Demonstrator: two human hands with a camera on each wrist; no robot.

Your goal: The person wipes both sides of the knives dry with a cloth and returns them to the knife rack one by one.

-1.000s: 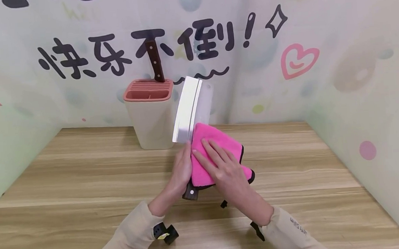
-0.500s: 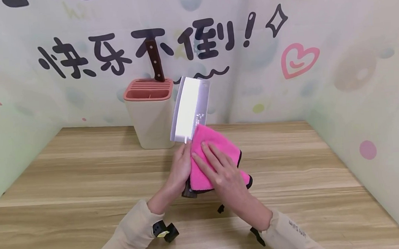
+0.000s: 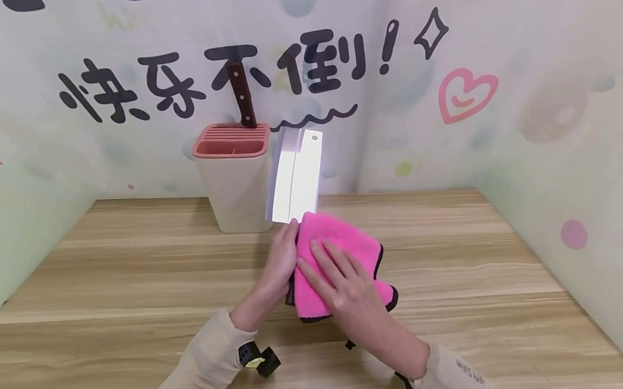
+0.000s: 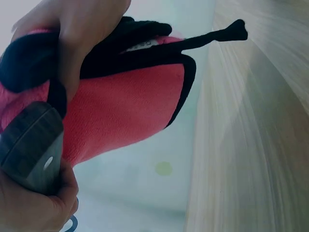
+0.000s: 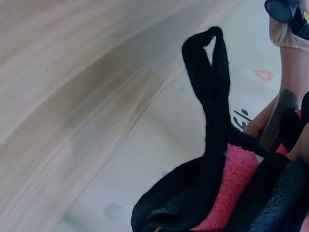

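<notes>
A cleaver with a wide shiny blade is raised above the table, blade pointing away and upward. My left hand grips its dark handle, whose butt shows in the left wrist view. A pink cloth with black edging lies over the handle and the blade's near end. With fingers spread on top, my right hand holds the cloth against the cleaver; its thumb shows on the cloth's other side in the left wrist view. A black loop hangs off the cloth.
A white knife block with a red slotted top stands behind, just left of the blade. One brown-handled knife stands in it. The wooden table meets printed walls at the back and sides.
My right hand and the cloth have slid toward me along the cleaver, baring more blade and covering more handle. The blade has tilted slightly, shifting its glare. The left hand stays nearly in place.
</notes>
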